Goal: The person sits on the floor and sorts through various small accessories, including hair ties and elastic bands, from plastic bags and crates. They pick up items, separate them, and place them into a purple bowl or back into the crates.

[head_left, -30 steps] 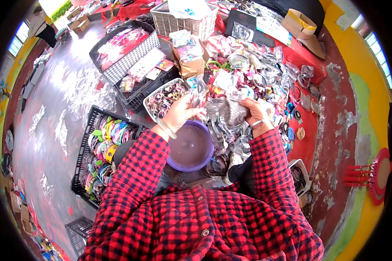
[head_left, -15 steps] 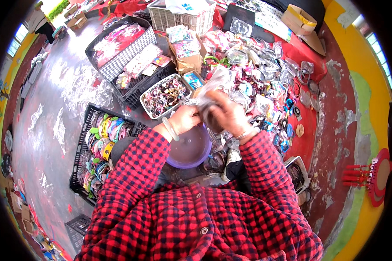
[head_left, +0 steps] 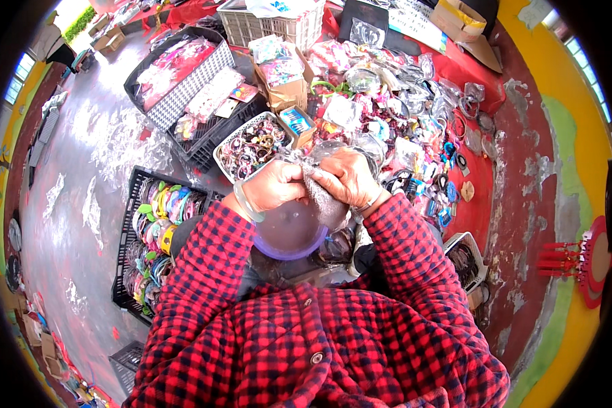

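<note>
Left hand (head_left: 273, 185) and right hand (head_left: 347, 178) together gripped a crumpled clear plastic bag (head_left: 326, 204) just above the purple bowl (head_left: 290, 232).

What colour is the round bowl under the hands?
The bowl is purple with a translucent look, best seen in the head view.

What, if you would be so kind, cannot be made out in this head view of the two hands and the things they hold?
- What the clear plastic bag contains: the left hand and right hand cover it, and the plastic glares.
- The bottom of the purple bowl: the hands and bag overlap its far rim.
- Single pieces in the white basket: too small to tell.
- The person's lap: hidden by the red checked sleeves.
</note>
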Demonstrator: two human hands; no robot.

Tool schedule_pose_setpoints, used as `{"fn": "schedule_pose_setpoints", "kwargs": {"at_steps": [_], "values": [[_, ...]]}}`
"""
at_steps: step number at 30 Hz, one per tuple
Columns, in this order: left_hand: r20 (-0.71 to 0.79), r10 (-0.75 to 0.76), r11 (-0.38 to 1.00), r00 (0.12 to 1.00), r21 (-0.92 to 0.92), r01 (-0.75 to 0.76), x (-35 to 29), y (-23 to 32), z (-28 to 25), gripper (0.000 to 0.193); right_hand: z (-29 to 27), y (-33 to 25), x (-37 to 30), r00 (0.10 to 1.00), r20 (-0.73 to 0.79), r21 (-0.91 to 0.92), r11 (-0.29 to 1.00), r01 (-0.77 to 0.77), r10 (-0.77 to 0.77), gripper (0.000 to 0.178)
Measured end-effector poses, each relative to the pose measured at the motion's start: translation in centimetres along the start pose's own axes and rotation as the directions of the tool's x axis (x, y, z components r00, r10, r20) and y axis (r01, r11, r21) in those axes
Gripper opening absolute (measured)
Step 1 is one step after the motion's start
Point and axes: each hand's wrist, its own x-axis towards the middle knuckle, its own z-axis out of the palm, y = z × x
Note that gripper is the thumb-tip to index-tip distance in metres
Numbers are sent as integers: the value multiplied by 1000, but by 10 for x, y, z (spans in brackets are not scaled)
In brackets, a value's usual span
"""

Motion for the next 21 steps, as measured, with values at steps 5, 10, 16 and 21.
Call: {"fn": "schedule_pose_setpoints", "kwargs": {"at_steps": [5, 10, 16, 21], "values": [[112, -31, 998, 993, -43, 36, -10, 12, -13, 12, -6, 5, -2, 998, 57, 144, 989, -40, 32, 36], [151, -15, 996, 988, -80, 27, -13, 14, -18, 16, -17, 1, 1, 990, 136, 210, 975, -73, 45, 37], [85, -25, 996, 996, -86, 32, -19, 18, -23, 17, -38, 2, 0, 965, 202, 254, 943, -217, 167, 25], [82, -27, 990, 996, -139, 38, -20, 18, -22, 17, -36, 7, -2, 960, 221, 240, 945, -222, 170, 22]]}}
